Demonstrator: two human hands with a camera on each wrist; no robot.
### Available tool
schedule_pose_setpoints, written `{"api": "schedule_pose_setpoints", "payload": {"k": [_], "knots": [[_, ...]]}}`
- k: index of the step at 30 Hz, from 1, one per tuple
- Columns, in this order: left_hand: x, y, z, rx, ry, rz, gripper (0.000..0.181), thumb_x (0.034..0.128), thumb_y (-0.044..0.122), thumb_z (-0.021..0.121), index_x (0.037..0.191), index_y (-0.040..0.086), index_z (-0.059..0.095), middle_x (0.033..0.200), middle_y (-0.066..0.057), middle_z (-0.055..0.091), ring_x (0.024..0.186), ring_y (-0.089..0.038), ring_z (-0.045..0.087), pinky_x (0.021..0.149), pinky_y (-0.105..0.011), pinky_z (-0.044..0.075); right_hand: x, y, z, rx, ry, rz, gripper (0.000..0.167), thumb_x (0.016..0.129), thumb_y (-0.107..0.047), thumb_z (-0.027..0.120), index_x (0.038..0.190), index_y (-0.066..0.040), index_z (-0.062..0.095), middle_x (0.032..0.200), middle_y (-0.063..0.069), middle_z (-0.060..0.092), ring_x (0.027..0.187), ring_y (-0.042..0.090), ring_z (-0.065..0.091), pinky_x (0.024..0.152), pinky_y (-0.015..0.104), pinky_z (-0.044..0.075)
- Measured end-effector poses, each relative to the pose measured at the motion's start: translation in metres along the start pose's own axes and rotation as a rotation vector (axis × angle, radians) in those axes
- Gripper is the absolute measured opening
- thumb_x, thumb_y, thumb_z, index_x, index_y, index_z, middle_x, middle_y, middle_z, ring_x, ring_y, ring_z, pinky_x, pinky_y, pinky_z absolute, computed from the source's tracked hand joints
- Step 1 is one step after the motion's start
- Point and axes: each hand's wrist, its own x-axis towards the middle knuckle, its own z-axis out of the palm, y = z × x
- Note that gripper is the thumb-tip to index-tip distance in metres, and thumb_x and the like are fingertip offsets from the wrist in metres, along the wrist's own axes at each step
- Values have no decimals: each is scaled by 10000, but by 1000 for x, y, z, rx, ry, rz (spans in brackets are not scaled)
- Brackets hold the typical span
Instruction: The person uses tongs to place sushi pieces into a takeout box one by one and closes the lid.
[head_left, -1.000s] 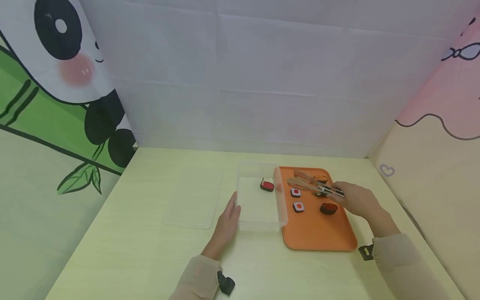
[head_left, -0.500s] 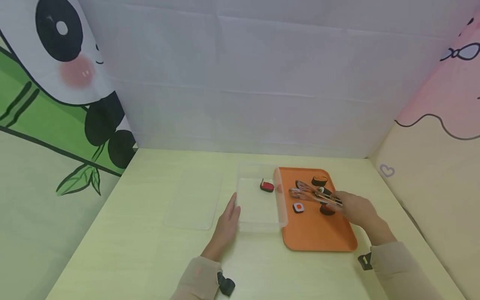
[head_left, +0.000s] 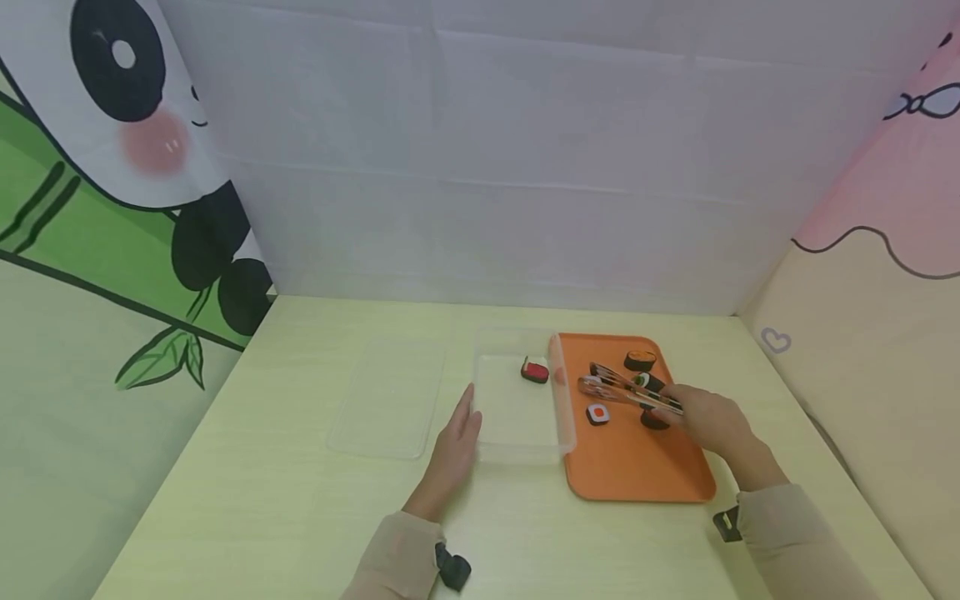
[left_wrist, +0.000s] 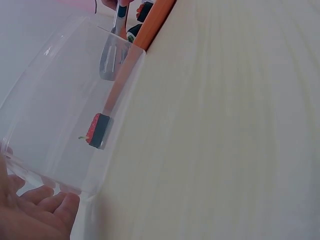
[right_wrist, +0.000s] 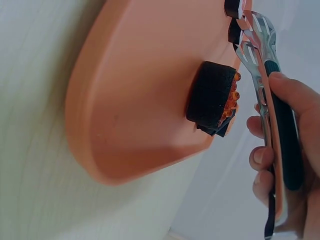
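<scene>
Metal tongs (right_wrist: 287,145) fill the right hand (head_left: 708,419), grip curled, over a tray (head_left: 637,475). Left hand (head_left: 452,450), straight-fingered, touches the plastic box (head_left: 517,456) at nine o'clock

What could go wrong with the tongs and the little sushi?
The tongs might knock the orange-centered sushi roll, since it lies close beside them. The right hand might nudge the roe-topped sushi near it. The clear plastic box could slide if bumped, because the left hand merely rests against one side.
</scene>
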Motion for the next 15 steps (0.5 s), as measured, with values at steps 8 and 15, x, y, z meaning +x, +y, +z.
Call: {"api": "schedule_pose_setpoints", "payload": {"k": [8, 15], "knots": [[2, 0, 1, 6, -3, -5, 538, 1080, 279, 327, 1576, 148, 163, 1599, -69, 189, 1448, -276, 174, 1159, -471, 170, -2, 0, -15, 26, 33, -14, 232, 929, -321, 659, 1014, -107, 630, 735, -31, 572, 589, 157, 487, 456, 343, 389], [2, -1, 2, 8, -1, -13, 535, 1079, 276, 325, 1577, 166, 164, 1598, -56, 194, 1446, -266, 184, 1160, -458, 175, 0, -4, -30, 49, 46, -23, 295, 940, -344, 647, 1086, -87, 637, 791, -33, 608, 602, 143, 488, 461, 335, 395]]}}
